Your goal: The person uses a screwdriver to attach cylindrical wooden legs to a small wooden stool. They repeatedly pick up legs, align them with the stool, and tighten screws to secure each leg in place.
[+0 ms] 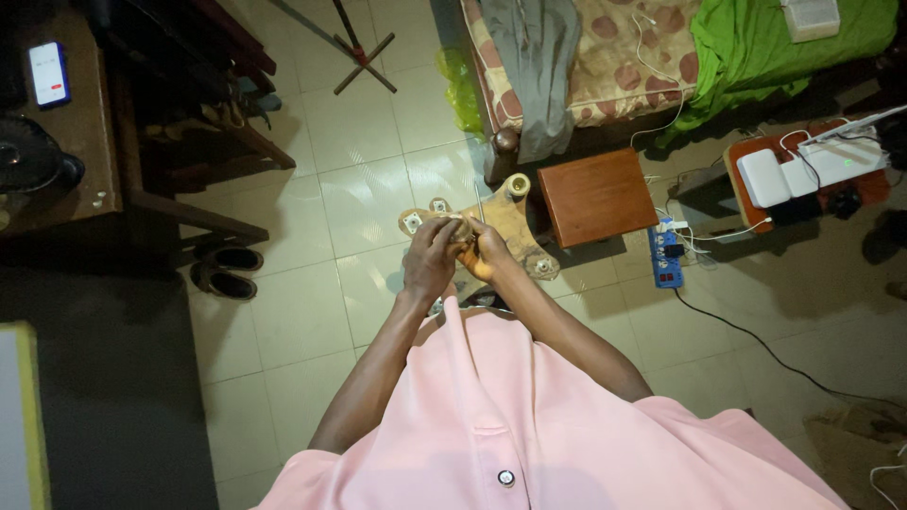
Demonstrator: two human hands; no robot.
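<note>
Both hands meet over a flat wooden board point(505, 227) that sits above the tiled floor point(368, 198) just in front of the person's pink shirt point(510, 416). The left hand point(433, 255) is curled, fingers bent over the near edge of the board, gripping a small part there that is too hidden to make out. The right hand point(487, 253) is closed beside it, touching the left, and holds a thin metal rod point(478, 203) that stands up from the board like a screwdriver shaft. The board has round white fittings point(413, 223) at its corners and a pale cylinder point(517, 186) at its far end. Just right of the board stands a small brown stool point(595, 195); beyond the stool lies a blue power strip point(664, 253) with cables. Past the board's far end is a bed point(605, 57) with a green sheet. Well left of the board, a pair of dark shoes point(225, 269) rests by a dark wooden table point(90, 132).
</note>
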